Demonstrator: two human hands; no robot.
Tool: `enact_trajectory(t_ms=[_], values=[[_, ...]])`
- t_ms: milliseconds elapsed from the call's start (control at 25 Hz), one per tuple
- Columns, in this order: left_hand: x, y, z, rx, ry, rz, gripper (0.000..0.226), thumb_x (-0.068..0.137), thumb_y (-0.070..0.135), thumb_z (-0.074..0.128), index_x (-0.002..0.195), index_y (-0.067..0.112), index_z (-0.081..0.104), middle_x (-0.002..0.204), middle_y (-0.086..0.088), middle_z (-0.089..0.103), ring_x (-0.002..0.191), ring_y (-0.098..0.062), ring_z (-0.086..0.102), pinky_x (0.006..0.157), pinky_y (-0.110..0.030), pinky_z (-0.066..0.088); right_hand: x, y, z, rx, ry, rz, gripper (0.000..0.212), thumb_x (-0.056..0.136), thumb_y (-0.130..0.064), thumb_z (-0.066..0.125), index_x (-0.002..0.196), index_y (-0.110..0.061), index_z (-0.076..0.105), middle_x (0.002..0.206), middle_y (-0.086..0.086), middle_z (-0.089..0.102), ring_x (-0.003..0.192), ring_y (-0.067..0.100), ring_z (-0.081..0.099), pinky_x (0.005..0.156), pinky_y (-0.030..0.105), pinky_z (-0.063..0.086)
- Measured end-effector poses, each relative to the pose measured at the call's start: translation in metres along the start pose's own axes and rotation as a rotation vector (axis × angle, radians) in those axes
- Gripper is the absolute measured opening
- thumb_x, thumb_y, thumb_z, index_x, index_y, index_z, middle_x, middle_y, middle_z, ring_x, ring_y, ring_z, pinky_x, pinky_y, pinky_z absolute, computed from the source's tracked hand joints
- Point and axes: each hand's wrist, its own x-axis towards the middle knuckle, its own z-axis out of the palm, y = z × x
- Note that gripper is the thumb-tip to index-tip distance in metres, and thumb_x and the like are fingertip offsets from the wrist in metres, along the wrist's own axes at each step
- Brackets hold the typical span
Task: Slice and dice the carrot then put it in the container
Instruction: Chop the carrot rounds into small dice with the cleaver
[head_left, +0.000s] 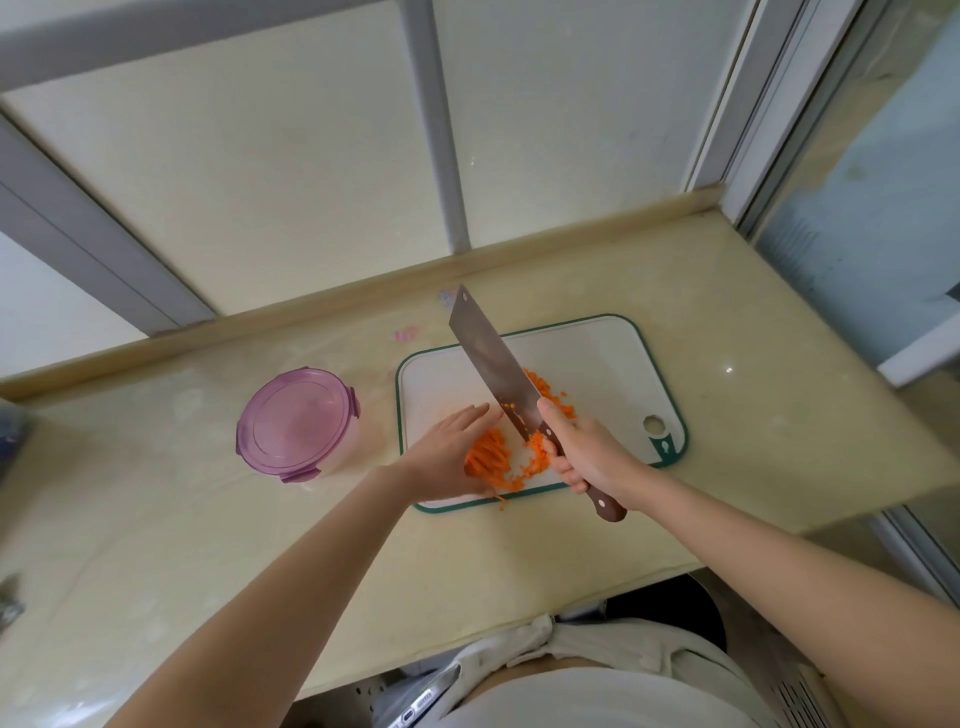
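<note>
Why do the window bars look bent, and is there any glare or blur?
In the head view, the wide-angle lens bows the window frames and counter edge; light is soft and even, shadows faint; one small glare spot sits right of the cutting board; the carrot strips look slightly soft.

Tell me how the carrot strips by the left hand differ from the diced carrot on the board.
The carrot strips are long thin sticks; the diced carrot is small bits. The strips lie bunched left of the knife blade, the diced carrot spread on its right. The left hand rests against the strips; nothing holds the diced carrot. Both are orange and lie on the cutting board.
</note>
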Motion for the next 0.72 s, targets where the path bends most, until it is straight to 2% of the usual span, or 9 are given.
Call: enact_trajectory(t_ms=[40, 120, 200, 320, 400, 520, 600, 680, 720], values=[[0.001, 0.0, 0.004, 0.029, -0.042, 0.015, 0.102, 0.076, 0.048, 0.069, 0.15, 0.027, 0.002, 0.158, 0.0, 0.005, 0.145, -0.019, 0.003, 0.118, -0.034, 0.005, 0.0, 0.001, 0.0, -0.012, 0.005, 0.002, 0.054, 0.098, -0.055, 0.035, 0.063, -0.014, 0.04, 0.048, -0.002, 0.032, 0.04, 0.011, 0.028, 0.039, 0.021, 0.025], [0.003, -0.003, 0.013, 0.113, -0.062, 0.053, 0.105, 0.076, 0.051, 0.069, 0.15, 0.027, -0.002, 0.158, 0.002, 0.001, 0.145, -0.017, -0.002, 0.118, -0.035, -0.001, 0.0, 0.003, 0.001, -0.021, 0.009, 0.016, 0.054, 0.098, -0.055, 0.035, 0.063, -0.014, 0.039, 0.048, -0.002, 0.032, 0.039, 0.012, 0.027, 0.039, 0.021, 0.025], [0.004, -0.006, 0.018, 0.179, -0.041, 0.102, 0.097, 0.081, 0.053, 0.062, 0.15, 0.024, 0.001, 0.158, 0.001, 0.005, 0.145, -0.018, 0.0, 0.119, -0.037, 0.0, -0.001, 0.005, 0.001, -0.018, 0.01, 0.02, 0.054, 0.098, -0.055, 0.035, 0.062, -0.015, 0.038, 0.048, -0.002, 0.031, 0.039, 0.011, 0.027, 0.038, 0.02, 0.024], [0.002, -0.012, 0.024, 0.247, 0.042, 0.134, 0.078, 0.087, 0.058, 0.035, 0.15, 0.022, 0.006, 0.157, 0.0, 0.013, 0.145, -0.018, 0.007, 0.118, -0.037, 0.006, -0.002, 0.006, 0.001, -0.003, 0.008, 0.021, 0.054, 0.097, -0.056, 0.035, 0.062, -0.015, 0.039, 0.049, -0.002, 0.031, 0.039, 0.012, 0.027, 0.039, 0.02, 0.024], [-0.001, -0.013, 0.028, 0.273, 0.08, 0.137, 0.069, 0.088, 0.054, 0.028, 0.149, 0.026, 0.013, 0.155, -0.003, 0.019, 0.143, -0.022, 0.013, 0.115, -0.037, 0.01, -0.003, 0.007, 0.001, 0.014, 0.012, 0.034, 0.054, 0.097, -0.057, 0.036, 0.062, -0.015, 0.039, 0.05, -0.002, 0.031, 0.04, 0.012, 0.026, 0.04, 0.021, 0.023], [-0.002, -0.009, 0.034, 0.301, 0.153, 0.226, 0.047, 0.093, 0.04, 0.039, 0.139, 0.03, 0.038, 0.141, -0.009, 0.043, 0.131, -0.031, 0.039, 0.104, -0.046, 0.034, -0.004, 0.01, -0.002, 0.027, 0.028, 0.048, 0.054, 0.096, -0.057, 0.036, 0.063, -0.015, 0.039, 0.05, -0.002, 0.031, 0.04, 0.012, 0.026, 0.04, 0.021, 0.023], [-0.001, -0.011, 0.036, 0.36, 0.241, 0.269, 0.039, 0.086, 0.031, 0.056, 0.125, 0.03, 0.054, 0.127, -0.008, 0.056, 0.115, -0.031, 0.056, 0.089, -0.044, 0.048, -0.004, 0.01, -0.004, 0.02, 0.029, 0.053, 0.053, 0.096, -0.057, 0.036, 0.064, -0.015, 0.04, 0.051, -0.002, 0.031, 0.04, 0.011, 0.027, 0.04, 0.021, 0.024], [-0.001, -0.009, 0.037, 0.356, 0.309, 0.231, 0.052, 0.065, 0.017, 0.081, 0.113, 0.026, 0.064, 0.117, -0.007, 0.063, 0.105, -0.028, 0.063, 0.081, -0.038, 0.053, -0.003, 0.01, -0.004, 0.024, 0.038, 0.062, 0.053, 0.096, -0.057, 0.036, 0.064, -0.015, 0.039, 0.051, -0.002, 0.031, 0.04, 0.011, 0.027, 0.04, 0.021, 0.024], [-0.002, -0.006, 0.038, 0.334, 0.31, 0.193, 0.059, 0.055, 0.012, 0.086, 0.11, 0.024, 0.067, 0.112, -0.007, 0.065, 0.102, -0.026, 0.064, 0.078, -0.036, 0.054, -0.003, 0.01, -0.003, 0.031, 0.04, 0.066, 0.053, 0.096, -0.057, 0.036, 0.064, -0.015, 0.039, 0.051, -0.002, 0.031, 0.04, 0.011, 0.026, 0.041, 0.022, 0.024]])
